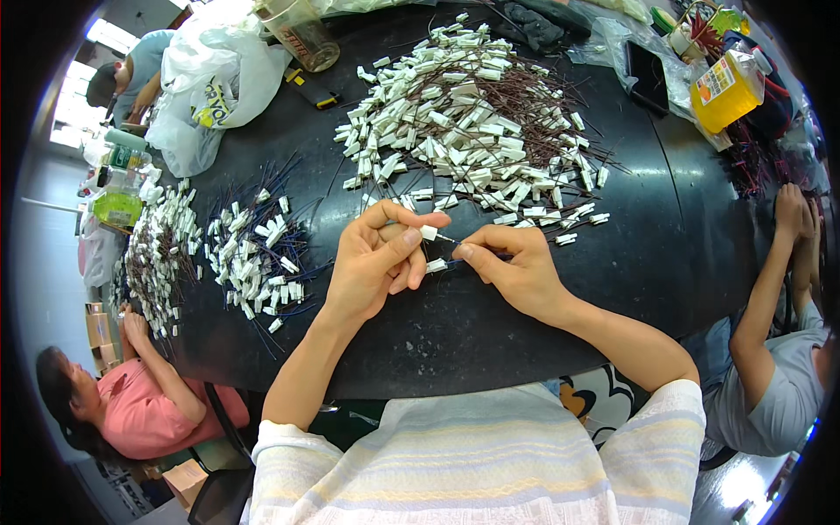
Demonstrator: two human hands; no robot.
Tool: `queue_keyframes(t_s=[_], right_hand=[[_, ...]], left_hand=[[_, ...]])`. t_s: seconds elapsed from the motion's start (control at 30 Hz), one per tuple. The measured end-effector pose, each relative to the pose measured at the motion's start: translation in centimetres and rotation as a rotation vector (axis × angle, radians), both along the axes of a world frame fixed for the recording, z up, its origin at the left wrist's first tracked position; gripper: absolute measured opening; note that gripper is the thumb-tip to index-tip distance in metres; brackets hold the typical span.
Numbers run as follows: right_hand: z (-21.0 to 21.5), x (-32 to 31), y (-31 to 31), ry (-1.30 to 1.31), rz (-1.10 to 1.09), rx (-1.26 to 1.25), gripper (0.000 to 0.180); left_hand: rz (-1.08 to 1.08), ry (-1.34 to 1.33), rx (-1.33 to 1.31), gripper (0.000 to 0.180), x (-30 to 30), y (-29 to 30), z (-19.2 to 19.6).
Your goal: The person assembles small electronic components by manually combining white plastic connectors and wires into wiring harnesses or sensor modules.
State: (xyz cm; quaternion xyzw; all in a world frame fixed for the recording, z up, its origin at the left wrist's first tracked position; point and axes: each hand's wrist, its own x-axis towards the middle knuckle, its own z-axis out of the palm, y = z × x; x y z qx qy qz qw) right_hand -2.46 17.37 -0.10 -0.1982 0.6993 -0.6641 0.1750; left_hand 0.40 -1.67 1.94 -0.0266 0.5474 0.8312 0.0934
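Note:
Over the near middle of the black table, my left hand [371,261] pinches a small white plastic connector [429,233] between thumb and fingers. My right hand [522,269] is closed on a thin dark wire [450,241] that runs to this connector's right end; whether it is fully seated inside cannot be made out. Just below, a second white connector [436,265] has a blue wire leading under my right fingers; whether it is held or lies on the table is unclear. Beyond both hands spreads a big heap of white connectors [455,114] with brown wires.
Left of my hands lies a smaller pile of connectors with blue wires [262,249], then another pile [162,245] before a person in pink [153,407]. A box cutter [311,90], plastic cup [302,35], phone [646,77] and yellow bottle [726,92] lie farther back. Another person [770,350] works at right.

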Motion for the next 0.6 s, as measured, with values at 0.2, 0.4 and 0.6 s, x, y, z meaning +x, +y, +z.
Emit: queue_keyframes(t_s=[0.2, 0.4, 0.6], right_hand=[[0.01, -0.1, 0.05, -0.003, 0.033, 0.003, 0.015], [0.04, -0.15, -0.03, 0.023, 0.054, -0.038, 0.015], [-0.07, -0.09, -0.04, 0.062, 0.051, -0.016, 0.013]], left_hand=[[0.009, 0.036, -0.166, 0.006, 0.31, -0.13, 0.54], [-0.005, 0.095, -0.24, 0.005, 0.53, -0.16, 0.31], [-0.054, 0.035, -0.125, 0.003, 0.68, 0.45, 0.52]])
